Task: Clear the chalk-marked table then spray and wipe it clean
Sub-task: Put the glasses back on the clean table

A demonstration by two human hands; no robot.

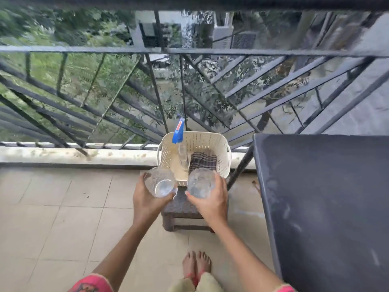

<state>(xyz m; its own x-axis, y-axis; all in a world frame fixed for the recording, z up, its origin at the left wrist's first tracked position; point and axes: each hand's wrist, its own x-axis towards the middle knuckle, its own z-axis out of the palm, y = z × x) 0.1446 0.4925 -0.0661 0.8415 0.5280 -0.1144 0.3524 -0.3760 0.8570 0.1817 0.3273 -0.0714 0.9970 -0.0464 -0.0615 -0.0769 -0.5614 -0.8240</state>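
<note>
Head view: left hand [147, 200] and right hand [212, 202] by a basket [210, 137].
Fingers curl round left glass [161, 183] and right glass [200, 183]; spray bottle [179, 134] label too blurred to read.

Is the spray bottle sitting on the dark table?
No, the spray bottle sits inside the white basket on the small stool, to the left of the dark table.

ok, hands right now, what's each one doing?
Left hand: holding a clear glass.
Right hand: holding a second clear glass.
</note>
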